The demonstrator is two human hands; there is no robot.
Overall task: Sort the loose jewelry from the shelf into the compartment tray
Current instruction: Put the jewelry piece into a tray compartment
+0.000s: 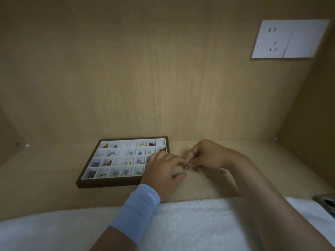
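Note:
A brown-framed compartment tray point(108, 182) with white cells lies on the wooden shelf, left of centre; many cells hold small rings, earrings and pendants. Just right of the tray both hands meet over the shelf. My left hand point(163, 175), with a blue wristband, and my right hand point(204, 156) pinch a small metallic jewelry piece point(186, 166) between their fingertips. My left hand covers the tray's near right corner. A second small loose piece point(222, 171) lies on the shelf beside my right wrist.
The shelf is a wooden alcove with a back wall and side walls. A white wall socket point(288, 38) sits high on the right. A white fluffy towel point(181, 223) runs along the front edge. A dark object point(326, 203) shows at the far right edge.

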